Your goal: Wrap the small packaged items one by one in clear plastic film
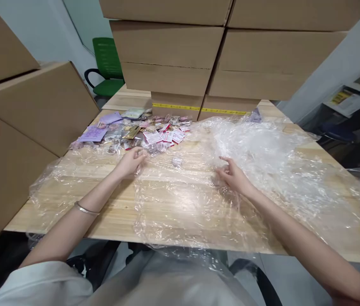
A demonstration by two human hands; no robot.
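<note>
Clear plastic sheeting (262,170) lies crumpled across a light wooden table (119,212). My left hand (131,161) rests on the plastic near a pile of small packaged items (148,134), its fingers curled around a small clear packet. My right hand (232,174) lies on the plastic at the table's middle, fingers pinching a fold of the film. One small clear packet (176,161) lies alone between my hands. A thin bracelet (86,209) circles my left wrist.
Stacked cardboard boxes (199,55) stand at the table's far edge, more boxes (23,114) at the left. A green chair (108,68) is behind. Purple cards (94,134) lie left of the pile. Shelving with papers (348,102) sits at right.
</note>
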